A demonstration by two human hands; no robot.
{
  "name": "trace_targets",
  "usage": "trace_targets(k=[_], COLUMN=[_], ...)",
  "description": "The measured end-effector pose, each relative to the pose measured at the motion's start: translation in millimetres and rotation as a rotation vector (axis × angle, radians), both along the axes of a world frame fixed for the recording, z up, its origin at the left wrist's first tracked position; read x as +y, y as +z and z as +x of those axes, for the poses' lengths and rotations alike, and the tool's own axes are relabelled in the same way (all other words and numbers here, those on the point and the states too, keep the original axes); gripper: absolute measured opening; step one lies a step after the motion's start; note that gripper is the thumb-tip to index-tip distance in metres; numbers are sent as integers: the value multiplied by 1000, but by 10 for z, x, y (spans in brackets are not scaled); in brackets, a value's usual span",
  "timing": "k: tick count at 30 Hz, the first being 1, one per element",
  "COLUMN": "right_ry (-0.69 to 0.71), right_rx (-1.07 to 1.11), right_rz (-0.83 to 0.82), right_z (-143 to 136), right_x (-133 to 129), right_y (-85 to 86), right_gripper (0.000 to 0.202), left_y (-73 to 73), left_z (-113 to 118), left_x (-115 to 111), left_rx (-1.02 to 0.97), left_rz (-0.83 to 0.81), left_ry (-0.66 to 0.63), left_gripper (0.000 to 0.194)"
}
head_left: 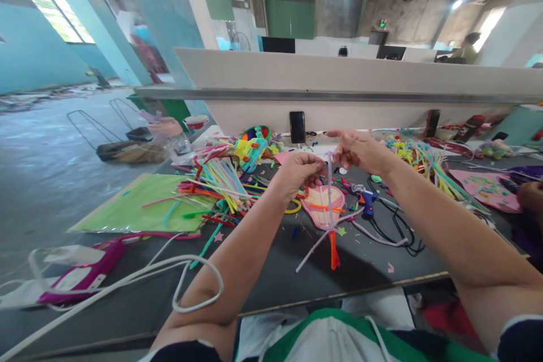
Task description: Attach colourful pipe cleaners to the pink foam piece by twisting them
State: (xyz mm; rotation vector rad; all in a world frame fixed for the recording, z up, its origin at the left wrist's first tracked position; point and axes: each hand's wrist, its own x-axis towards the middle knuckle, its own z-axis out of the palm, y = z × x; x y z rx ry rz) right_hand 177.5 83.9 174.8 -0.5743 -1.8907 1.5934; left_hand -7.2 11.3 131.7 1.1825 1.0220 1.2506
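In front of me hangs a light purple pipe cleaner (330, 189), upright, with more purple pipe cleaner arms spreading from its lower end. An orange pipe cleaner bunch (334, 251) dangles below that joint. My left hand (303, 172) is pinched closed at the upper part of the purple stem, on its left side. At the top end, my right hand (358, 151) grips with thumb and bent fingers while its index finger points left. Behind the stem lies a pink and cream padded piece (324, 206) on the dark table. A blue glue gun (368, 202) rests to its right.
Bundles of coloured pipe cleaners (224, 181) lie left, partly over a green sheet in plastic (136, 201). A magenta power strip (85, 274) and white cable (123, 285) are at near left. A phone (297, 127) leans at the partition. Another person's hand (530, 199) is far right.
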Motion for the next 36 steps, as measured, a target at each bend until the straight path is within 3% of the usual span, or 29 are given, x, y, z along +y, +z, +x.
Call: trace_targets(k=[5, 9, 12, 22, 27, 31, 36], right_ry=[33, -9, -59, -49, -59, -105, -222], right_rx=[155, 124, 95, 33, 14, -24, -101], right_rz=[-220, -275, -281, -218, -183, -121, 47], right_z=[106, 136, 132, 26, -6, -48, -95], right_x=[45, 44, 48, 50, 49, 50, 41], right_y=[-263, -413, -463, -479, -489, -526, -575], right_gripper=[37, 47, 41, 33, 30, 24, 16], left_y=[-82, -139, -134, 72, 24, -27, -16], left_z=[-75, -125, -187, -271, -177, -105, -64], left_x=[31, 39, 27, 179, 244, 266, 275], left_rx=[-88, -123, -114, 141, 314, 440, 596], left_rz=[-35, -48, -75, 1, 76, 234, 289], left_ry=[63, 92, 52, 131, 12, 70, 138], left_gripper=[25, 25, 29, 37, 26, 23, 22])
